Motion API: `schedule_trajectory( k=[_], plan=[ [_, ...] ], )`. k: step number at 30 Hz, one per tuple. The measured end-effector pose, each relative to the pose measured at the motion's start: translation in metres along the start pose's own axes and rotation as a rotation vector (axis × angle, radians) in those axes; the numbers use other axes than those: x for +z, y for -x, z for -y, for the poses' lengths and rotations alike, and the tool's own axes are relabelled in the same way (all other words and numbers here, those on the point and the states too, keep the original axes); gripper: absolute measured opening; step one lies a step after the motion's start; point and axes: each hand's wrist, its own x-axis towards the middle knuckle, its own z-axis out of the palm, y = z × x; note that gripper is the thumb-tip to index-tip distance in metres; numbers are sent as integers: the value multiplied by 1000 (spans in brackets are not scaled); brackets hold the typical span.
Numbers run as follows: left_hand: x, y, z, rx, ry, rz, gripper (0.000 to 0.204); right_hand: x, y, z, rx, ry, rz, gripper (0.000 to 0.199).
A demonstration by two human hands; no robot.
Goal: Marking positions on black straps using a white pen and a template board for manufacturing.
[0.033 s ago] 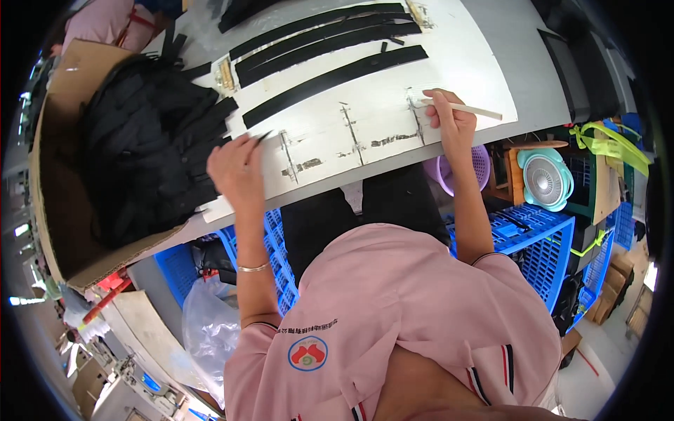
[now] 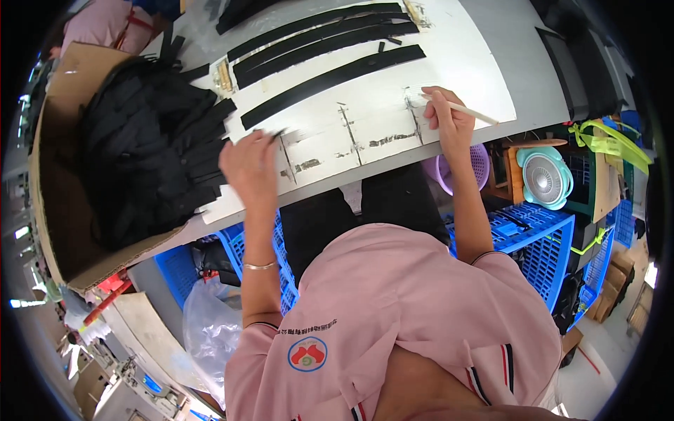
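My left hand (image 2: 251, 163) is over the white board (image 2: 467, 52), its fingers pinched on a small black piece (image 2: 280, 133). Motion blurs that piece, so its exact kind does not show. In my right hand (image 2: 451, 119) is a pale, slender stick-like marking tool (image 2: 479, 114), its shaft pointing out to the right. That hand hovers by the rightmost dark ruled mark on the board; similar marks (image 2: 348, 125) lie between the hands. Beyond them a long black strip (image 2: 337, 85) lies flat, with several more strips (image 2: 326, 45) behind it.
At the left, a cardboard box (image 2: 60, 175) is heaped with black strips (image 2: 151, 154). Two short black scraps (image 2: 382, 47) lie near the far strips. Below the table edge are a purple basket (image 2: 480, 168), a turquoise fan (image 2: 546, 178) and blue crates (image 2: 540, 238).
My left hand has shifted a little to the right with the small black piece between its fingers. My right hand and the pale stick have barely moved.
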Motion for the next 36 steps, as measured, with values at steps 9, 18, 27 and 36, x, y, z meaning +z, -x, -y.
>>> schedule_trajectory(
  k=[9, 18, 27, 36],
  plan=[
    [71, 8, -126, 113, 253, 271, 43, 30, 43, 6, -528, 689, 73, 42],
    [41, 32, -105, 16, 202, 349, 64, -19, 53, -13, -546, 983, 1, 57],
    [9, 51, -66, -160, 102, 290, 71, -36, 50, -22, -564, 1051, -66, 43],
    [-11, 73, -46, -218, 46, 280, 69, -37, 46, -20, -577, 1068, -59, 45]
  ],
)
